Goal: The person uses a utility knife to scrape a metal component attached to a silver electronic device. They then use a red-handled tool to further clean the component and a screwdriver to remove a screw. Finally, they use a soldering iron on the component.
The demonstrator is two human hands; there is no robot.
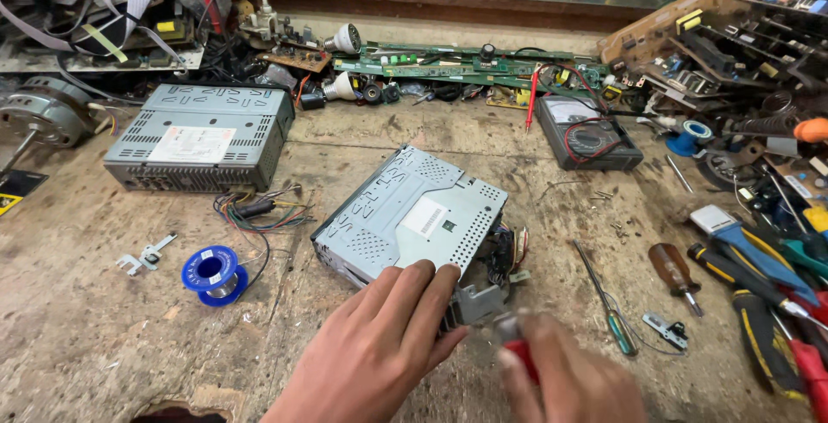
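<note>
Two stereos lie on the bench: a far stereo and a near stereo, which the left hand presses with flat, open fingers. One right hand grips a red-handled tool, blurred, at its rear corner. A slip could gouge the wire bundle. One solder spool sits apart.

A stereo lies mid-desk, a second unit behind it to the left. A solder spool sits left of the stereo, a multimeter behind right, screwdrivers at right
</note>
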